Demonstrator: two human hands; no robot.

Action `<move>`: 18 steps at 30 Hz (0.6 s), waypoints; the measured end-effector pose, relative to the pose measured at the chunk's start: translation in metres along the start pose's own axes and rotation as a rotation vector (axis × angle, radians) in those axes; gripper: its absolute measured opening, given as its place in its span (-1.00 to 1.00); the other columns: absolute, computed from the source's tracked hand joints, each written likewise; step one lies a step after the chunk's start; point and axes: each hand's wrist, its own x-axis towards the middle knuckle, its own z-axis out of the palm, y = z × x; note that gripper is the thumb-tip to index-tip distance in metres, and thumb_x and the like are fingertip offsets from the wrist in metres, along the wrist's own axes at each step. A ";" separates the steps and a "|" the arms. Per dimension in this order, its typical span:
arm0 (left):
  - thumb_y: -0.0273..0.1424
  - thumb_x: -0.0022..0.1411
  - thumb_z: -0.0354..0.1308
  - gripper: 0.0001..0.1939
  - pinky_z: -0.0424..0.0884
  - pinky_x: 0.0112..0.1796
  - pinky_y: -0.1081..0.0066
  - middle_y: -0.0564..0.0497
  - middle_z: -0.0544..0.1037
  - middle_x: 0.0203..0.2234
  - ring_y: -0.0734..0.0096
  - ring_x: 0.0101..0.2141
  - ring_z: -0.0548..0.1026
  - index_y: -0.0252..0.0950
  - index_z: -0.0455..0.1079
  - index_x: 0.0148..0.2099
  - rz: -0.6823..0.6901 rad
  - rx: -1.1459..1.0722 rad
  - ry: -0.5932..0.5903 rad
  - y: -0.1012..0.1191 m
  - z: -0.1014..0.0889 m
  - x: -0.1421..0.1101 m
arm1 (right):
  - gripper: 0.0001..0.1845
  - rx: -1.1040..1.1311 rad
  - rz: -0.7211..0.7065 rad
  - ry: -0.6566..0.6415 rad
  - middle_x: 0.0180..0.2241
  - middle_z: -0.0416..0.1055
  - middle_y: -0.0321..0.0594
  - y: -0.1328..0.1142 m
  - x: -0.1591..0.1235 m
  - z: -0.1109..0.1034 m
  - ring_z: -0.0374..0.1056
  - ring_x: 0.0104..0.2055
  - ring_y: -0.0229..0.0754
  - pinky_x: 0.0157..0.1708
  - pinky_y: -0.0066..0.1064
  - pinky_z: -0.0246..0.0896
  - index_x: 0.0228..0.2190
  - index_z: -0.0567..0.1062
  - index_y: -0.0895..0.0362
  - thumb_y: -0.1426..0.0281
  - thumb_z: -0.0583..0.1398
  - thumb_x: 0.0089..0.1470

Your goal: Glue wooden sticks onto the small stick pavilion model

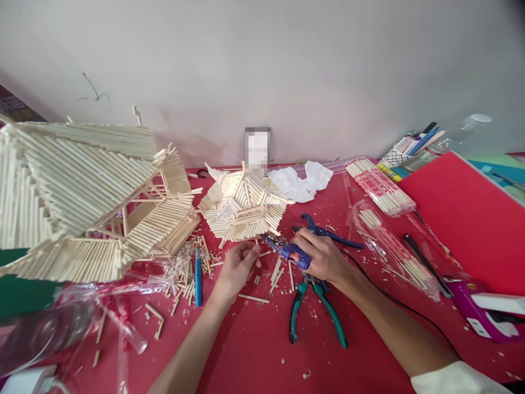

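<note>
The right hand [322, 256] was wrapped around a blue glue gun [297, 256], and the gun's tip was close to the front edge of the small stick roof [246, 210]. The left hand [235, 268] was just in front of that roof too, with its thumb and fingers bent close together. I could not tell if it held a little bit of stick.

The small roof sat on the red table [254, 364]. In front of it were loose sticks [276, 275] and crumbs. Green-handled pliers [296, 312] lay in front of it, a bit to the right, with their handles spread apart. To its right was a blue-handled tool [338, 238]. To its left and nearer the front lay a blue knife [199, 279].

Left of the small roof stood a big stick house [86, 180]. Crumpled white paper [292, 183] was behind its right side. Farther right lay a pack of sticks [381, 189] and a red board [467, 219].
</note>
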 end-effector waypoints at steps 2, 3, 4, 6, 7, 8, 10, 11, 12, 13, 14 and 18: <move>0.05 0.14 0.25 -0.51 -0.03 -0.68 0.55 0.12 0.41 -0.63 0.66 -0.70 0.13 -0.32 0.35 -0.28 0.005 -0.029 0.012 0.001 0.002 0.001 | -0.90 -0.007 -0.002 -0.002 -0.37 0.36 -0.18 0.000 0.000 0.000 0.30 -0.39 -0.20 -0.49 -0.43 0.16 -0.35 0.37 0.12 0.51 0.08 0.18; 0.05 0.13 0.25 -0.51 -0.04 -0.68 0.55 0.13 0.40 -0.63 0.66 -0.71 0.14 -0.33 0.36 -0.28 0.007 -0.037 0.016 0.001 0.003 0.001 | -0.90 -0.010 -0.001 -0.002 -0.38 0.36 -0.18 0.000 0.000 0.000 0.30 -0.39 -0.21 -0.50 -0.43 0.16 -0.36 0.37 0.12 0.51 0.09 0.18; 0.05 0.13 0.25 -0.51 -0.04 -0.68 0.56 0.13 0.40 -0.63 0.66 -0.71 0.14 -0.33 0.36 -0.28 0.008 -0.042 0.018 0.001 0.004 0.002 | -0.90 -0.011 0.001 -0.003 -0.38 0.36 -0.18 0.000 0.000 0.000 0.30 -0.40 -0.21 -0.50 -0.43 0.17 -0.36 0.37 0.12 0.51 0.09 0.19; 0.06 0.12 0.26 -0.50 -0.06 -0.69 0.56 0.14 0.39 -0.64 0.67 -0.71 0.13 -0.33 0.36 -0.27 0.001 -0.056 0.018 0.002 0.006 0.003 | -0.90 -0.005 0.006 -0.002 -0.38 0.37 -0.18 0.000 0.000 0.000 0.30 -0.40 -0.21 -0.50 -0.43 0.18 -0.36 0.38 0.12 0.50 0.08 0.19; 0.06 0.11 0.27 -0.49 -0.07 -0.69 0.56 0.14 0.39 -0.64 0.67 -0.71 0.12 -0.33 0.36 -0.28 -0.007 -0.066 0.016 0.003 0.006 0.004 | -0.90 -0.001 0.009 0.000 -0.38 0.38 -0.17 0.000 0.000 -0.001 0.31 -0.40 -0.21 -0.50 -0.43 0.18 -0.36 0.38 0.13 0.50 0.08 0.19; 0.06 0.10 0.27 -0.49 -0.07 -0.69 0.56 0.15 0.38 -0.64 0.67 -0.72 0.11 -0.32 0.35 -0.28 -0.017 -0.078 0.013 0.003 0.007 0.004 | -0.90 0.003 0.012 -0.001 -0.37 0.38 -0.17 0.000 0.000 -0.001 0.31 -0.40 -0.21 -0.50 -0.44 0.18 -0.35 0.39 0.13 0.50 0.08 0.19; 0.07 0.07 0.30 -0.48 -0.08 -0.70 0.56 0.15 0.38 -0.64 0.68 -0.72 0.10 -0.32 0.35 -0.29 -0.035 -0.104 0.009 0.005 0.008 0.006 | -0.90 0.009 0.016 -0.005 -0.36 0.39 -0.16 -0.001 0.001 -0.002 0.33 -0.39 -0.21 -0.50 -0.44 0.19 -0.34 0.39 0.13 0.51 0.09 0.18; 0.07 0.06 0.31 -0.47 -0.08 -0.70 0.57 0.15 0.38 -0.64 0.68 -0.72 0.10 -0.33 0.36 -0.29 -0.041 -0.117 0.009 0.006 0.008 0.006 | -0.90 0.012 0.016 -0.007 -0.36 0.40 -0.16 -0.001 0.001 -0.003 0.34 -0.38 -0.20 -0.50 -0.44 0.19 -0.34 0.40 0.13 0.51 0.09 0.18; 0.07 0.04 0.32 -0.46 -0.09 -0.70 0.57 0.15 0.38 -0.64 0.69 -0.72 0.11 -0.33 0.37 -0.29 -0.047 -0.131 0.010 0.006 0.009 0.007 | -0.90 0.017 0.016 -0.008 -0.36 0.40 -0.17 -0.001 0.000 -0.003 0.35 -0.38 -0.20 -0.49 -0.44 0.20 -0.33 0.40 0.13 0.52 0.09 0.17; 0.06 0.03 0.33 -0.46 -0.10 -0.69 0.57 0.15 0.38 -0.63 0.69 -0.72 0.11 -0.34 0.37 -0.28 -0.055 -0.147 0.012 0.007 0.009 0.007 | -0.90 0.021 0.015 -0.007 -0.36 0.40 -0.17 -0.001 0.000 -0.003 0.35 -0.38 -0.20 -0.48 -0.44 0.21 -0.32 0.40 0.13 0.52 0.10 0.17; 0.05 0.02 0.34 -0.46 -0.11 -0.69 0.57 0.15 0.38 -0.63 0.70 -0.71 0.11 -0.34 0.38 -0.27 -0.064 -0.166 0.014 0.007 0.009 0.007 | -0.91 0.025 0.013 -0.004 -0.36 0.41 -0.17 -0.001 0.000 -0.003 0.36 -0.37 -0.20 -0.47 -0.43 0.22 -0.32 0.40 0.13 0.52 0.10 0.17; 0.01 0.00 0.38 -0.47 -0.13 -0.68 0.58 0.16 0.36 -0.63 0.72 -0.70 0.10 -0.35 0.38 -0.26 -0.093 -0.220 0.020 0.008 0.009 0.008 | -0.91 0.027 0.005 -0.008 -0.37 0.40 -0.17 0.000 -0.002 -0.003 0.37 -0.36 -0.19 -0.46 -0.43 0.23 -0.32 0.40 0.14 0.52 0.11 0.17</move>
